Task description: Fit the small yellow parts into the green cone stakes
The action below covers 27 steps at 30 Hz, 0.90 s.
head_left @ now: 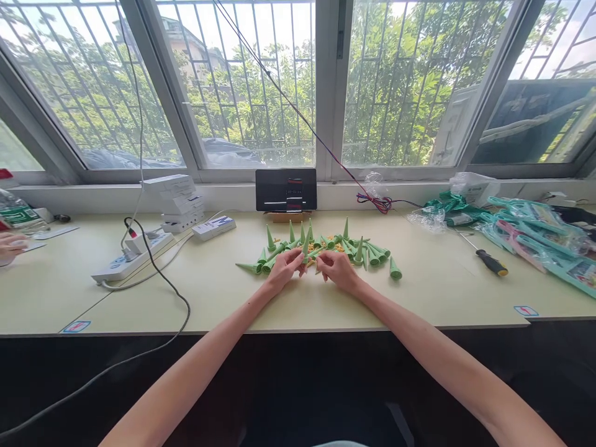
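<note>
Light green plastic cones (379, 251) lie and stand in a loose heap on the pale table (419, 304), with small yellow-orange pieces (331, 246) among them. At the near side of the heap, my left hand (285, 268) is closed on one green cone (306, 246), its tip pointing up. Beside it my right hand (339, 268) is closed in a pinch, its fingertips close to the left ones. Something small seems to show below the right fingertips, too small to name. A single cone (395, 269) lies apart on the right.
A power strip (135, 256) with a dark cable stands left, near stacked white boxes (179, 202). Behind the heap is a black tablet-like device (285, 190). To the right lie a screwdriver (491, 262) and turquoise packages (549, 242). Another person's hand (10, 247) shows at far left.
</note>
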{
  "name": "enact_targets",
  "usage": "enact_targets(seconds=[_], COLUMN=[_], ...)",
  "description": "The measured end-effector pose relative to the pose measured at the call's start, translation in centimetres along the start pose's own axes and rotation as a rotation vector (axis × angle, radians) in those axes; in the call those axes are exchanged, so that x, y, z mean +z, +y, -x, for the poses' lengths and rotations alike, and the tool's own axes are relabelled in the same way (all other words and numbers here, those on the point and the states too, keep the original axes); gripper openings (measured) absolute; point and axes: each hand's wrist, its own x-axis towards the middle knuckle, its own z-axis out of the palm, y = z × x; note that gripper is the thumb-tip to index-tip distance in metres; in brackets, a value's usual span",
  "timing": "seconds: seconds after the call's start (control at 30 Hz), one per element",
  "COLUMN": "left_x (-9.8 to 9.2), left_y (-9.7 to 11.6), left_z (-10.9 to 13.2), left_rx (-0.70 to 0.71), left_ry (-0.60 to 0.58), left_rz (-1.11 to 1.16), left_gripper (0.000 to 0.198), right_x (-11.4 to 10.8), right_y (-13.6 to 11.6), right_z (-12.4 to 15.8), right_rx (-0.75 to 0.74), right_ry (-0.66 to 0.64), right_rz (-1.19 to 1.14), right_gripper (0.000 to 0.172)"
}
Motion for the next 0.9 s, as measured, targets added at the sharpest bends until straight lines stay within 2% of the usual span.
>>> enact_targets(seconds=[0.33,0.57,0.9], left_x=[-0.46,-0.47,-0.39], left_y=[-0.66,-0.74,-0.39], left_z=[-0.29,-0.26,-0.17], left_rx=[-0.104,-0.120,-0.140], left_ry=[-0.122,-0.152,-0.184], left_rz=[0.157,0.147,0.156], left_gripper=[0.037,0.039,0.039], right_x=[-0.20,-0.27,-0.15], right_y=[0.39,0.17,0.51], right_z=[-0.50,-0.40,-0.26], right_rx=[-0.002,-0.035,-0.056], right_ry=[0.135,0.096,0.050], right_rz=[-0.172,-0.123,-0.165], right_gripper=[0.028,0.032,0.028])
